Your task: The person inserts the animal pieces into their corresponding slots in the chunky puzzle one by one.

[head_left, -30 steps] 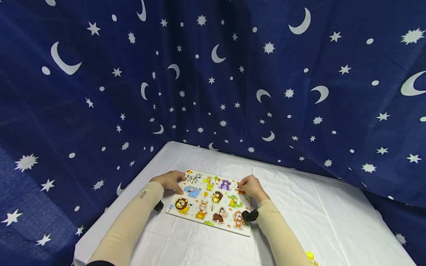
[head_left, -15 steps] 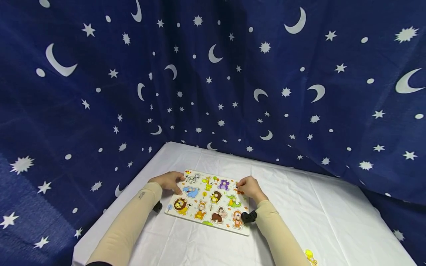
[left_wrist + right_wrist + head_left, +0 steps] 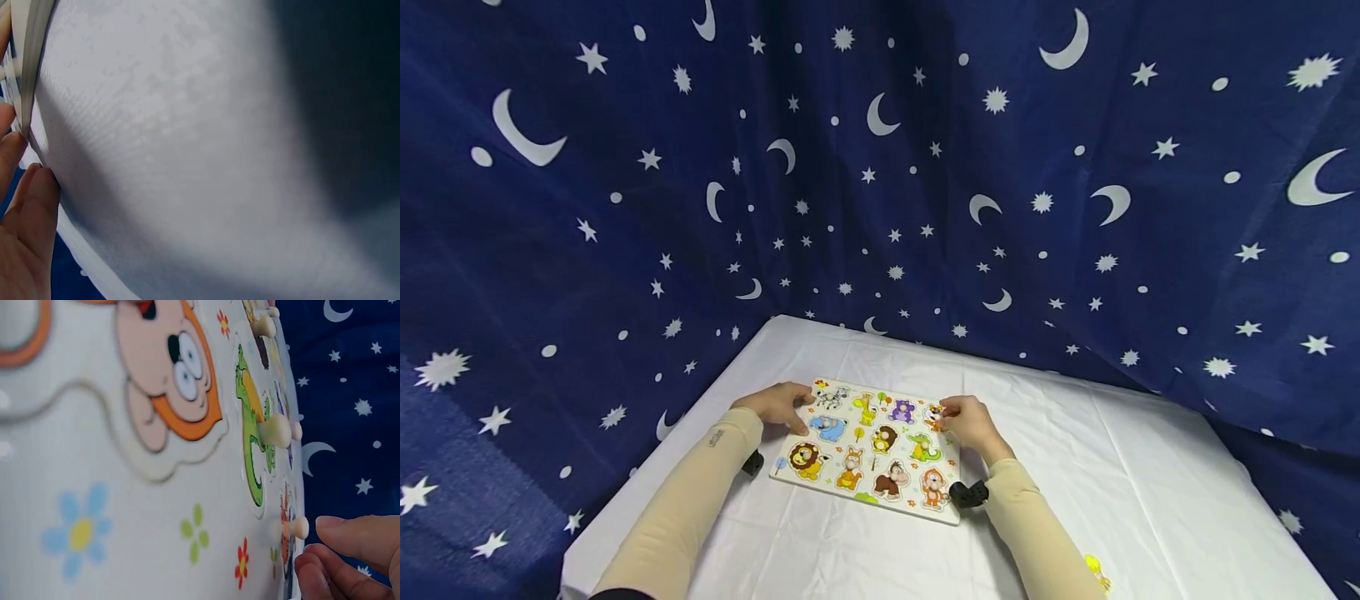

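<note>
A white wooden knob puzzle board (image 3: 913,502) with animal pieces lies on the table. My left hand (image 3: 777,406) rests at its left edge, thumb and fingers spread near the zebra (image 3: 832,397) and the blue elephant (image 3: 829,428). In the left wrist view, fingertips (image 3: 42,181) touch the board's rim low over the cloth. My right hand (image 3: 973,427) is at the far right corner, beside the orange tiger piece (image 3: 933,417). The right wrist view shows its thumb and fingers just off the tiger's wooden knob (image 3: 300,528), holding nothing.
A yellow piece (image 3: 1096,570) lies at the table's front right, partly behind my right sleeve. White cloth (image 3: 850,550) covers the table. A blue curtain with moons and stars (image 3: 910,167) hangs behind. A black wrist camera (image 3: 968,494) hangs close to the board's right edge.
My right hand has drawn slightly to the right, off the tiger piece, and its fingers have come away from the knob. The left hand stays at the board's edge.
</note>
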Available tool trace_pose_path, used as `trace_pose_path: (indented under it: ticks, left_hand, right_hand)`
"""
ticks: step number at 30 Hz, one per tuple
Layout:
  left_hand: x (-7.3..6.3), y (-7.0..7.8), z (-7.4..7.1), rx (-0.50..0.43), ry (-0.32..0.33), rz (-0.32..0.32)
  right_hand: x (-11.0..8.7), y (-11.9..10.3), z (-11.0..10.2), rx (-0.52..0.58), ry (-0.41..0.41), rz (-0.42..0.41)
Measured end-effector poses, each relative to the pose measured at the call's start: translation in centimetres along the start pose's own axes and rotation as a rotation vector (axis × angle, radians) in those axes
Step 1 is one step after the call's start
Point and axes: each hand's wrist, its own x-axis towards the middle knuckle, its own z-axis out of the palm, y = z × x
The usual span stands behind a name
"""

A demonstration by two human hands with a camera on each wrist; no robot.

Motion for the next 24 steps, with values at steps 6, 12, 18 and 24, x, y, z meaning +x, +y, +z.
trace_pose_path:
  ticks: [6, 12, 18, 24]
  left_hand:
    - [0.1, 0.0, 0.0, 0.001, 0.003, -0.002]
    - [0.1, 0.1, -0.1, 0.003, -0.011, 0.009]
    - [0.0, 0.3, -0.5, 0.014, -0.017, 0.006]
    - [0.0, 0.2, -0.3, -0.007, -0.028, 0.005]
  right_hand:
    - [-0.8, 0.0, -0.9, 0.038, 0.02, -0.015]
    - [-1.9, -0.2, -2.3, 0.033, 0.019, -0.021]
    - [-2.7, -0.4, -3.5, 0.013, 0.009, -0.013]
    - [-4.5, 0.1, -5.0, -0.034, -0.011, -0.019]
